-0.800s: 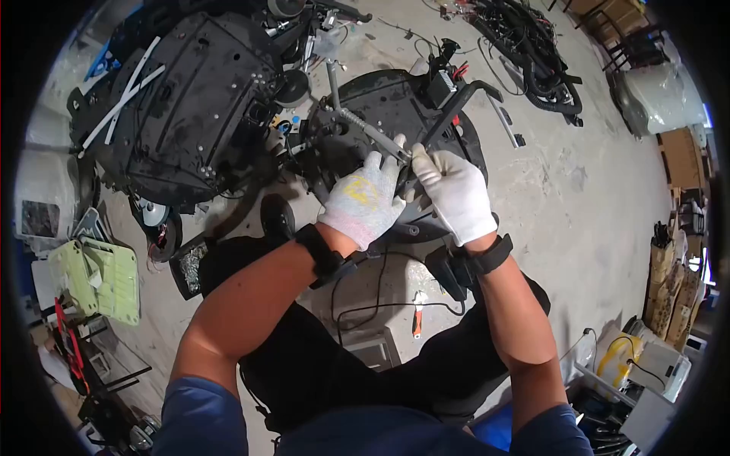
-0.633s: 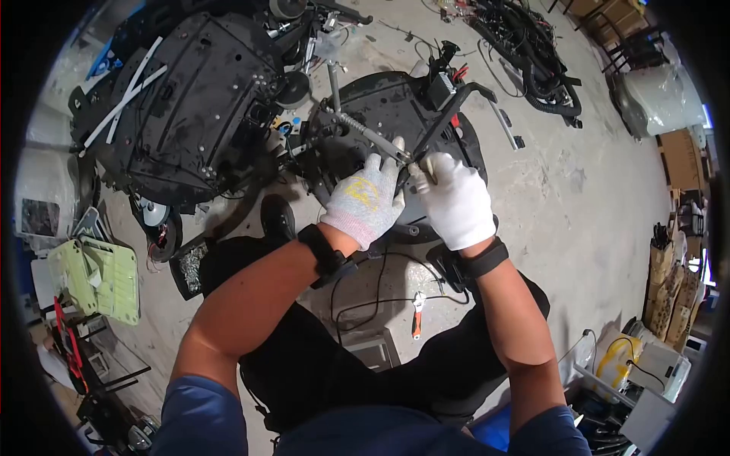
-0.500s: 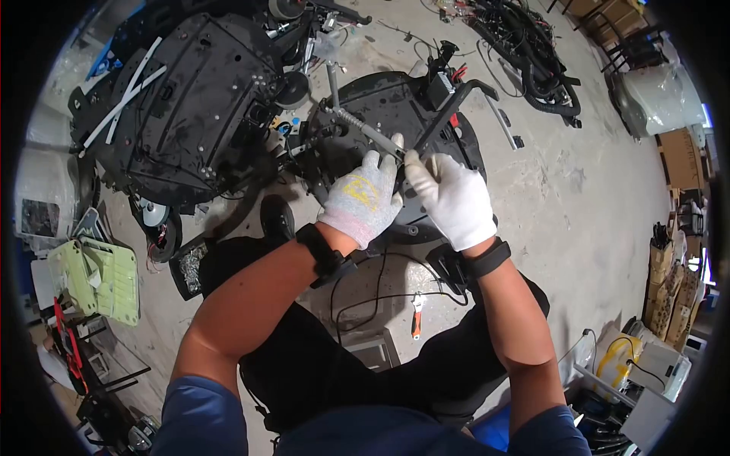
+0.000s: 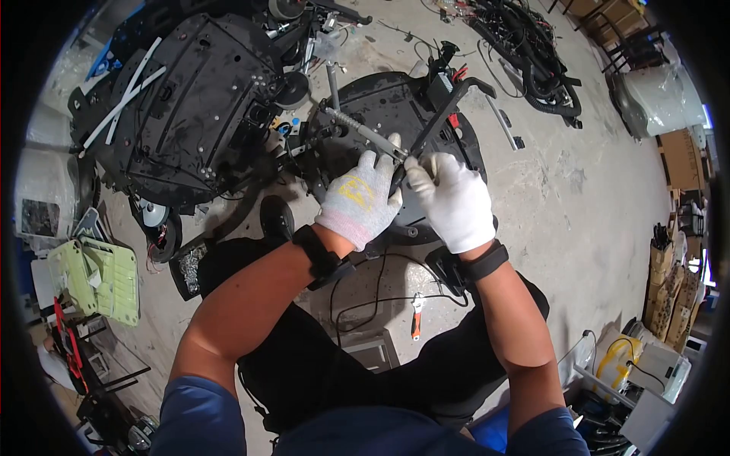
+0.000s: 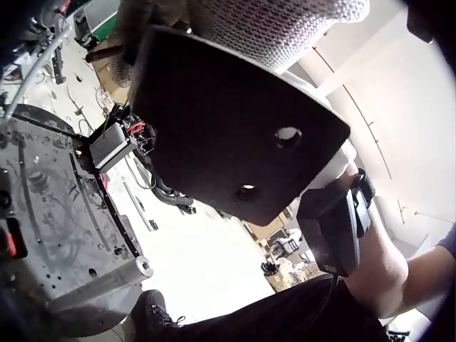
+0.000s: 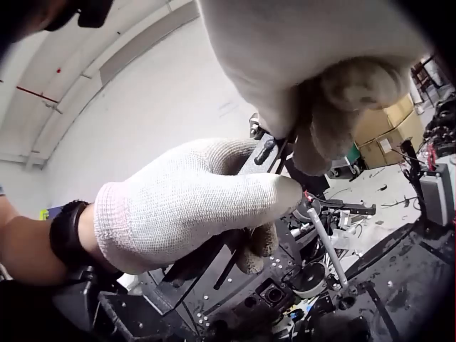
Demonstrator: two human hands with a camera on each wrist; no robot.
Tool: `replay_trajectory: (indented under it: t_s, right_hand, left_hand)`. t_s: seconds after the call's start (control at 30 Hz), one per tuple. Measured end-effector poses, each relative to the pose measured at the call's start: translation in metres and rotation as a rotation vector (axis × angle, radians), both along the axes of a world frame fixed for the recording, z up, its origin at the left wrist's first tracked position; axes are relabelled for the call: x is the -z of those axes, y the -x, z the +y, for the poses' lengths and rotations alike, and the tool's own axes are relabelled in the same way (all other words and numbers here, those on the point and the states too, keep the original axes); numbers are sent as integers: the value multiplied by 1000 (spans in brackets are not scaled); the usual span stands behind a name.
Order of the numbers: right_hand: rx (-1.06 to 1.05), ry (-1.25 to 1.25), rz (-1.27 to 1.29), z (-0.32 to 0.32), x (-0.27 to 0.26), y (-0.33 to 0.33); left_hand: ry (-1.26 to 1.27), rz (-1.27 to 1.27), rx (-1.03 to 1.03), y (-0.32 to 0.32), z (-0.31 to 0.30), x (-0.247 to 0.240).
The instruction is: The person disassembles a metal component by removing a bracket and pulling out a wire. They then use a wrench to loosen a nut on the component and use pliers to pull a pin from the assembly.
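My gloved left hand (image 4: 356,194) grips a black metal bracket (image 5: 214,121), whose flat end with two holes fills much of the left wrist view. A grey rod with a spring (image 4: 365,131) meets the bracket just beyond the left fingertips. At that joint my gloved right hand (image 4: 456,201) has its thumb and fingers curled, pinching a small part that its fingertips hide. A dark bolt (image 6: 265,152) shows on the bracket between the two hands in the right wrist view. Beneath them lies a round black base plate (image 4: 365,102), with a bent black bar (image 4: 441,118) over it.
An adjustable wrench (image 4: 417,315) with an orange handle lies on the floor between my legs, near a black cable (image 4: 378,292). To the left are a larger black base (image 4: 190,114) and a tray of screws (image 4: 186,270). Dark hoses (image 4: 532,64) lie far right.
The right thumb and fingers have lifted and curled again at the joint, blurred in one earlier frame. My left hand keeps its grip, with only a slight shift to the left.
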State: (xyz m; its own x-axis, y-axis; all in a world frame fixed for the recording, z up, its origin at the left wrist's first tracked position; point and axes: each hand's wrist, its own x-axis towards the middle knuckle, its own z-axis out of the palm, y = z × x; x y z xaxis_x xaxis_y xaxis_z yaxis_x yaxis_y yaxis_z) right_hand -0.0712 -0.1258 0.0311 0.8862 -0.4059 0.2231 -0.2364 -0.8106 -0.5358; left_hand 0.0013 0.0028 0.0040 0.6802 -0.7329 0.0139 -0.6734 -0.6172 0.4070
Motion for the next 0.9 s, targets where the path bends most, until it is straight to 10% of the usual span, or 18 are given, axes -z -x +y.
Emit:
replay_trajectory:
  t_s: [0.37,0.6,0.9]
  right_hand:
    - [95,-589,71,-1,8,-3]
    - [15,-160,-73,-2,-2,-1]
    - [107,-887,81,-13,-4,1]
  left_hand:
    - [86,99,9,3,-1,3]
    - [237,107,-27,0,-3,13]
    - [260,144,-65,-1,-5,9]
